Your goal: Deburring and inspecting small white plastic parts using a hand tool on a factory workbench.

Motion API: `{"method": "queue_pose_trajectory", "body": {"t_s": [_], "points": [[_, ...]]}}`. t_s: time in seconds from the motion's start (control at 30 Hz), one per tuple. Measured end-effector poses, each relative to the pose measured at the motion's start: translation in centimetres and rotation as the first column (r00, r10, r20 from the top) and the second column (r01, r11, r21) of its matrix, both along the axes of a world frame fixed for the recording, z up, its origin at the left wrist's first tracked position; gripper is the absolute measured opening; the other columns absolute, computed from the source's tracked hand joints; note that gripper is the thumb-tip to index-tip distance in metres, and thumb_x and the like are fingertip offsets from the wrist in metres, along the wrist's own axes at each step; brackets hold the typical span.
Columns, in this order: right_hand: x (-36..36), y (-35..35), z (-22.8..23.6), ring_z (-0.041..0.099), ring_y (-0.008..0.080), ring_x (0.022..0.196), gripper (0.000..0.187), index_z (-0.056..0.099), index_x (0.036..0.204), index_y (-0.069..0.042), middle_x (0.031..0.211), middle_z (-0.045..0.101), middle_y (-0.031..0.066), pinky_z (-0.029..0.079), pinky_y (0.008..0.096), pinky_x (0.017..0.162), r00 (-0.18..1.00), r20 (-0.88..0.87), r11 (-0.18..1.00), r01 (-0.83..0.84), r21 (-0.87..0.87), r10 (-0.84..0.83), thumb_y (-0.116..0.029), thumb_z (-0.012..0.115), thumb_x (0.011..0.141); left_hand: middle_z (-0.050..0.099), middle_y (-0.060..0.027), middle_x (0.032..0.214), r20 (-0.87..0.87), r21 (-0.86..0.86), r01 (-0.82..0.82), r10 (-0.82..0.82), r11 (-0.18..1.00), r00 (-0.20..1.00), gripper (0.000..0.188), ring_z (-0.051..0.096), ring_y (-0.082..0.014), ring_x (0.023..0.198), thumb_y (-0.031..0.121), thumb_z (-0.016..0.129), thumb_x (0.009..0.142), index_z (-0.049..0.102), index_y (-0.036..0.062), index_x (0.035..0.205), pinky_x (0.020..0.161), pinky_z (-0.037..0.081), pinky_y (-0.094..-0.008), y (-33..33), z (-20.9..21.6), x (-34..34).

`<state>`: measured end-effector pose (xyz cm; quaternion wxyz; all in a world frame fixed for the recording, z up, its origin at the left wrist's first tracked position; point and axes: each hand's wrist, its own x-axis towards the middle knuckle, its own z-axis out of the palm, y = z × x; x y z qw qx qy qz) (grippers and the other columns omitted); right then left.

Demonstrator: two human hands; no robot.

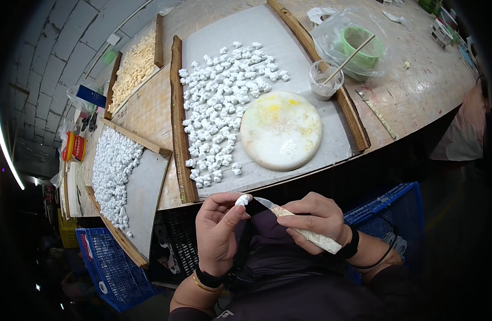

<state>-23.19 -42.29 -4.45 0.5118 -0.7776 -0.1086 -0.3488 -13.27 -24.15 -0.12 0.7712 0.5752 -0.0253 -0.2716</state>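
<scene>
Between thumb and fingers, my left hand [220, 224] pinches a small white knobbly piece [242, 200], held just off the table's front edge. My right hand [315, 216] is closed around the pale wrapped handle of a small knife [306, 230]. Its short blade points left, with the tip close to the white piece; whether they touch I cannot tell. Beyond my hands, a round white slab [281, 131] stained with yellow lies on a paper-lined board [219, 32]. Many similar white pieces [219, 107] are spread to its left.
Wooden strips [179, 117] border the board. A clear cup [326, 80] with a stick stands at the right, by a green bowl [361, 45] in plastic. At the left are a tray of white pieces [112, 171] and one of cream pieces [136, 64]. Blue crates [115, 273] sit below.
</scene>
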Motion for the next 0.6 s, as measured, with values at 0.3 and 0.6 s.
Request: {"method": "queue_pose_trajectory", "body": {"t_s": [0.3,0.6], "points": [[0.37,0.37,-0.13,0.059,0.0146,0.067,0.041,0.071,0.104,-0.008,0.098,0.067,0.0066,0.047,0.0238,0.056,0.999,0.030,0.999,-0.030,-0.023,0.030,-0.005,0.075,0.063,0.064,-0.0119,0.094,-0.008,0.018,-0.002,0.003,1.000,1.000,0.023,0.062,-0.0137,0.077,0.000,0.066,0.085,0.056,-0.0042,0.105,0.074,0.052,-0.0262,-0.26,0.05,-0.26],[0.60,0.19,-0.43,0.059,0.0153,0.065,0.044,0.071,0.102,-0.009,0.100,0.067,0.0080,0.047,0.0240,0.054,0.998,0.043,0.991,0.054,-0.122,-0.049,-0.002,0.073,0.058,0.066,-0.0126,0.101,-0.009,0.013,0.016,-0.015,1.000,1.000,0.021,0.063,-0.0139,0.087,-0.001,0.066,0.085,0.058,-0.0027,0.104,0.077,0.052,-0.0248,-0.23,0.14,-0.23]]}}
